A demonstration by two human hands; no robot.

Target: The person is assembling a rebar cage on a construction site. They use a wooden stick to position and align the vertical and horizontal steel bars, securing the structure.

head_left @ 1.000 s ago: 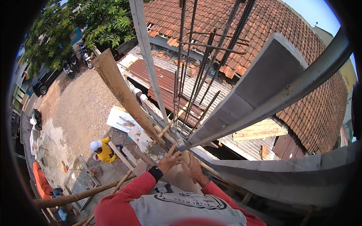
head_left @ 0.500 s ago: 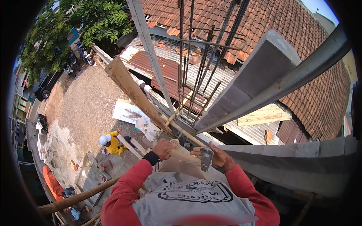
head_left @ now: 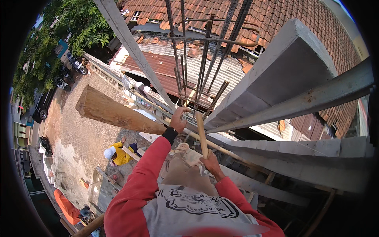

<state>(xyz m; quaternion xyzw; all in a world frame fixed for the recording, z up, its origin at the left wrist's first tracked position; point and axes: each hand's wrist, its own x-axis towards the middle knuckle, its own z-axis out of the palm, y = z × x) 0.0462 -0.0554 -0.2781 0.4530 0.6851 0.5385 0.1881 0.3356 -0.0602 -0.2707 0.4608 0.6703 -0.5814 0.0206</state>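
Note:
My right hand (head_left: pixel 211 164) is closed around a wooden-handled tool (head_left: pixel 201 136); its pale handle points up and away from me. A grey metal part shows just below that hand, mostly hidden by the fingers. My left hand (head_left: pixel 178 120), with a black band at the wrist, is raised to the left of the handle. Its fingers are curved and apart, with nothing visible in them. Just beyond it stand upright steel reinforcing bars (head_left: pixel 203 59), tied by bent stirrups. A bamboo pole (head_left: pixel 237 156) runs crosswise below the bars.
A broad wooden plank (head_left: pixel 118 114) juts out at left. Grey block walls (head_left: pixel 272 75) and a long grey beam (head_left: pixel 316 96) rise at right. Far below, a person in yellow (head_left: pixel 120 154) and one in orange (head_left: pixel 67 207) are on the ground. Tiled roofs lie beyond.
My left hand has let go of the tool and moved up toward the bars. The right hand has shifted its hold, and the handle has swung from crosswise to upright. The view has shifted.

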